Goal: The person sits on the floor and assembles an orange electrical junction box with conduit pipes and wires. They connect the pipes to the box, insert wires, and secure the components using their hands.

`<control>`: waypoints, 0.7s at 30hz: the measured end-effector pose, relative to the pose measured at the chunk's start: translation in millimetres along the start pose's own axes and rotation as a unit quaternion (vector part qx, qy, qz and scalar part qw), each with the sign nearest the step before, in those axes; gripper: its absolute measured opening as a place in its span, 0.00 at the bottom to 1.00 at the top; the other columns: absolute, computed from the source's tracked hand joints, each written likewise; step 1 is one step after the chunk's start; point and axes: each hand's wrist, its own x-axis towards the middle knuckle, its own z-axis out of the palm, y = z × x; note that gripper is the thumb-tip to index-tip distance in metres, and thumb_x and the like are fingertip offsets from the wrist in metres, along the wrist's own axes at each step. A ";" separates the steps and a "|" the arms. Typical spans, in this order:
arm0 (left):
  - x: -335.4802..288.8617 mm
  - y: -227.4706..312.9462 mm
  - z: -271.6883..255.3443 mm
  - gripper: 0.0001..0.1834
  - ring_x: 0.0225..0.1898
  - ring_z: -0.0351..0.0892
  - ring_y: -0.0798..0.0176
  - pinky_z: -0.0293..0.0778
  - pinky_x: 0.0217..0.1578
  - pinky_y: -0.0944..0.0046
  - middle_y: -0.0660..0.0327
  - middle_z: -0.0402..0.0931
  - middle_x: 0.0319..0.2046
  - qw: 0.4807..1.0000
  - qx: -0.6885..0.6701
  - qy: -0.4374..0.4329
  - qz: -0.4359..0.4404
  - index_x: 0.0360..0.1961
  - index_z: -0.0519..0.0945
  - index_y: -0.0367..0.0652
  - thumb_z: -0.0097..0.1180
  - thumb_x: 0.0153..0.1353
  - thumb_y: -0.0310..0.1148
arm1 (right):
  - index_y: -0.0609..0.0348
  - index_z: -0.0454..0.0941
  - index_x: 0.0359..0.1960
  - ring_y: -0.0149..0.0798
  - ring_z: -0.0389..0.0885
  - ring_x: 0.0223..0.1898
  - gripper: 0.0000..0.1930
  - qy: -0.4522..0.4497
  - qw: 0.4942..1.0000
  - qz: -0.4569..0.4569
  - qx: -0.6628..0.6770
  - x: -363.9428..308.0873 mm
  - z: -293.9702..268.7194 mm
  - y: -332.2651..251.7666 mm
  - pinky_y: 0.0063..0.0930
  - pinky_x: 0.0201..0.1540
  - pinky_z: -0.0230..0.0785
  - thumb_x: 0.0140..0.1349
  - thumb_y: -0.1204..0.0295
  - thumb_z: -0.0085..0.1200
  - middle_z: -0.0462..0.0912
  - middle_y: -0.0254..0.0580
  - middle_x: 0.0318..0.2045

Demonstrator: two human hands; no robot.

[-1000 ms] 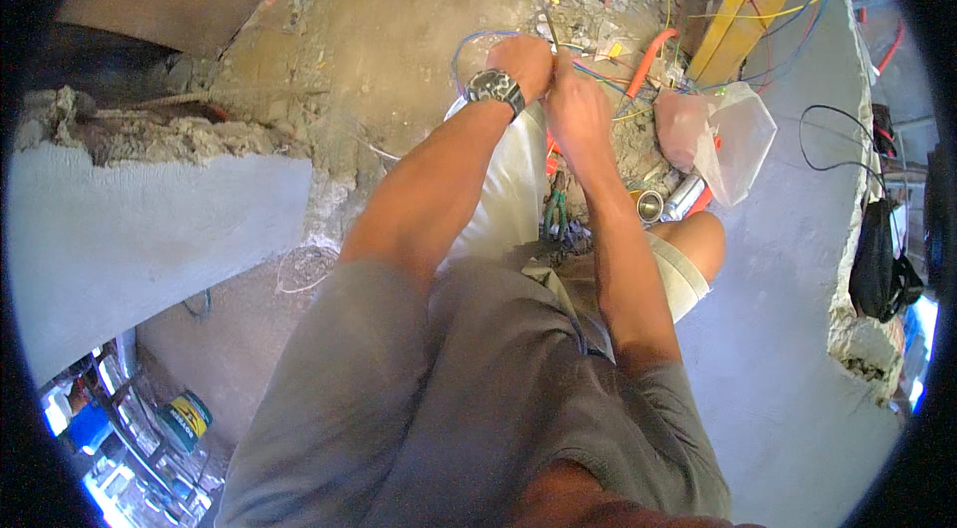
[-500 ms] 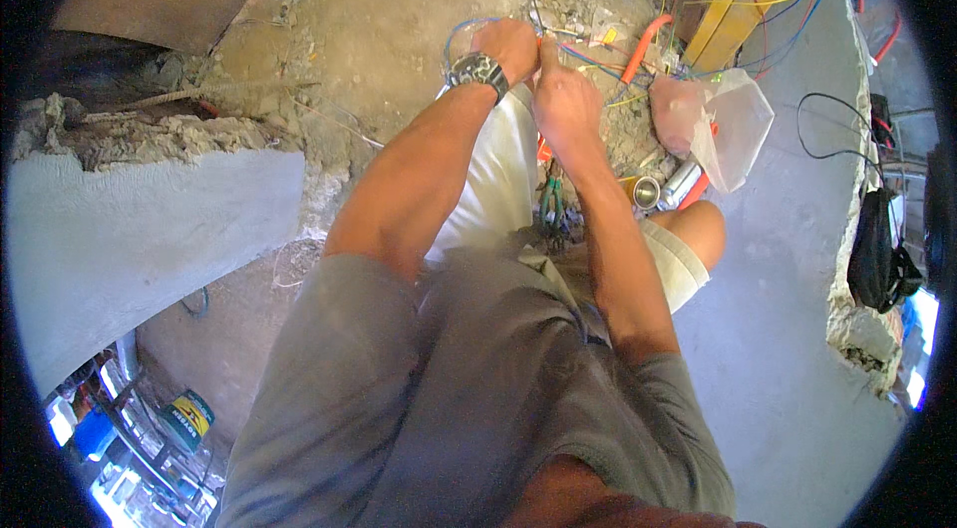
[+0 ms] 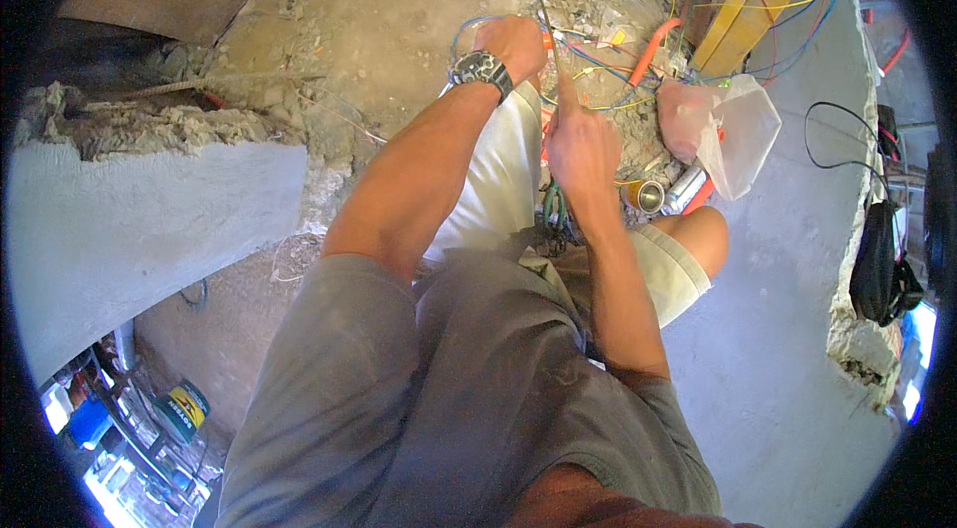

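Note:
My left hand [image 3: 513,44], a patterned watch on its wrist, is closed beyond my raised knee. A bit of orange tubing [image 3: 547,41] shows at its fingers, mostly hidden by the hand. Close by on the right, my right hand [image 3: 583,147] is curled with its index finger stretched forward. Along that finger runs a thin dark strip [image 3: 546,17], its near end hidden in the hand; I cannot tell its kind. Blue wire [image 3: 462,33] loops out beside my left hand. Below my right hand lie green-handled pliers [image 3: 554,201].
An orange tube [image 3: 654,51], loose coloured wires [image 3: 598,61] and rubble lie ahead. To the right are a clear plastic bag [image 3: 746,134], cans [image 3: 684,190] and a yellow post [image 3: 740,4]. Broken grey wall pieces [image 3: 159,219] stand left; a black bag [image 3: 877,264] hangs far right.
My right hand has drawn back toward me and slightly right, away from my left hand. More of the dark strip shows. My left hand stays nearly in place.

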 end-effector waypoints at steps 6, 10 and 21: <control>0.0 -7.1 10.4 0.13 0.39 0.88 0.40 0.82 0.41 0.45 0.42 0.86 0.36 0.999 -0.008 0.044 0.017 0.34 0.89 0.39 0.64 0.55 0.39 | 0.59 0.78 0.59 0.63 0.86 0.32 0.21 -0.013 0.998 -0.031 0.048 76.4 12.3 7.3 0.58 0.36 0.77 0.64 0.69 0.52 0.85 0.61 0.28; -2.5 0.5 -4.1 0.13 0.40 0.88 0.41 0.83 0.42 0.46 0.43 0.87 0.36 1.000 0.001 0.005 0.014 0.35 0.89 0.39 0.63 0.55 0.37 | 0.62 0.79 0.54 0.63 0.86 0.35 0.19 0.004 0.996 -0.053 0.067 72.7 6.9 1.2 0.58 0.38 0.78 0.64 0.68 0.52 0.86 0.62 0.30; -12.6 13.1 -6.0 0.13 0.43 0.89 0.42 0.84 0.45 0.48 0.44 0.87 0.39 0.999 -0.006 0.019 0.050 0.37 0.90 0.39 0.61 0.55 0.34 | 0.61 0.71 0.68 0.63 0.87 0.32 0.28 0.036 0.996 -0.072 0.040 72.2 15.1 14.4 0.57 0.35 0.78 0.65 0.72 0.49 0.85 0.61 0.27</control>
